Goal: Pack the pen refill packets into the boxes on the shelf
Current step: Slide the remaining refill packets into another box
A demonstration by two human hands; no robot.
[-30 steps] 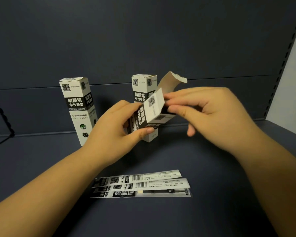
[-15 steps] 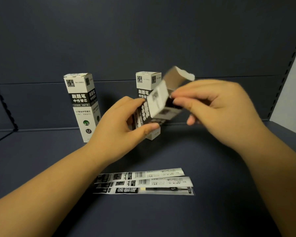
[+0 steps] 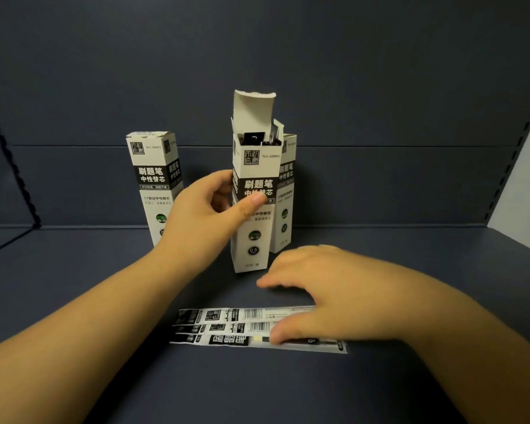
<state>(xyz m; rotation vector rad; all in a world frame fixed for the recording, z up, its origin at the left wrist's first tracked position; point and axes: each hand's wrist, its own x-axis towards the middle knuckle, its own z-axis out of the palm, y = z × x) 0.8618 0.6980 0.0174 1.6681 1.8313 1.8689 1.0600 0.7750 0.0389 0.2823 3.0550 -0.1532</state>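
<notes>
A white-and-black refill box (image 3: 254, 234) stands upright on the dark shelf floor (image 3: 89, 286). Its top flap is open and dark packet ends show inside. My left hand (image 3: 202, 215) grips this box at mid-height, thumb on the front face. Three flat pen refill packets (image 3: 227, 328) lie side by side in front of the box. My right hand (image 3: 328, 295) is spread low over their right half, blurred, with the thumb tip at the nearest packet. I cannot tell whether the fingers touch them.
Two closed boxes of the same kind stand at the back: one to the left (image 3: 153, 172), one right behind the open box (image 3: 286, 191). The shelf's back wall rises close behind them. A slotted upright (image 3: 514, 148) bounds the right side.
The box was tilted in the air between both hands; now it stands upright on the shelf in my left hand alone. My right hand let go and dropped onto the packets.
</notes>
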